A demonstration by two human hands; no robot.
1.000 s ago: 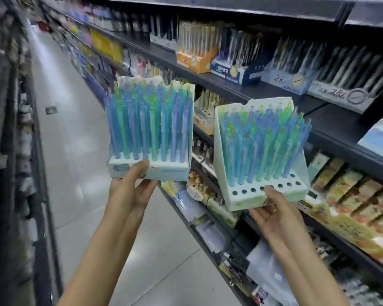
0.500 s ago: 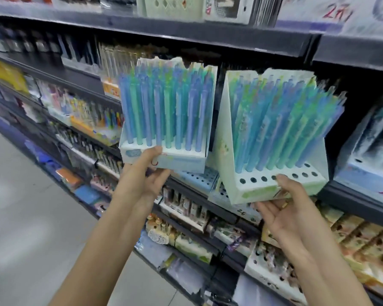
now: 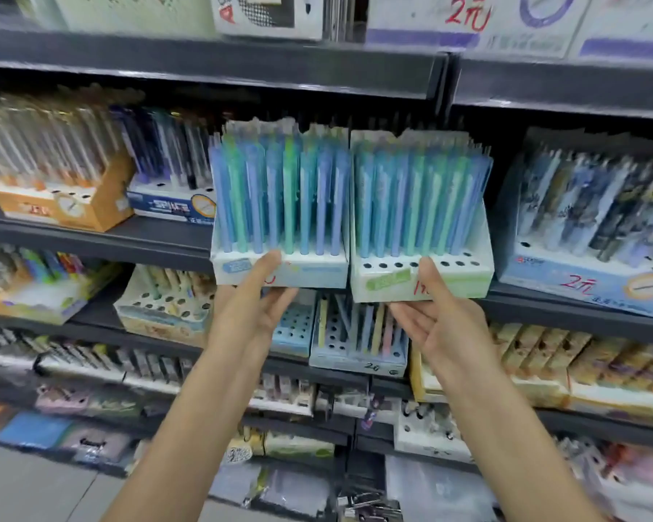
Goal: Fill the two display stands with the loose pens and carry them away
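Observation:
Two white display stands packed with upright blue and green pens sit side by side in front of a dark shelf. My left hand (image 3: 255,303) grips the left stand (image 3: 310,273) from below, thumb on its front face. The right stand (image 3: 457,278) rests in my right hand (image 3: 436,314), thumb on its front, fingers under its base. The right stand's front row of holes holds no pens. Both stands hang level with a gap on the shelf (image 3: 566,310) between neighbouring pen boxes.
An orange pen box (image 3: 72,209) and a blue-white one (image 3: 166,205) stand on the shelf at left; a pale blue pen box (image 3: 581,276) marked with a red price stands at right. Lower shelves (image 3: 91,333) hold more stationery boxes. Grey floor (image 3: 34,487) shows bottom left.
Both stands have come together, upright and side by side, closer to the shelf gap. The view has turned from the aisle to face the shelving head-on.

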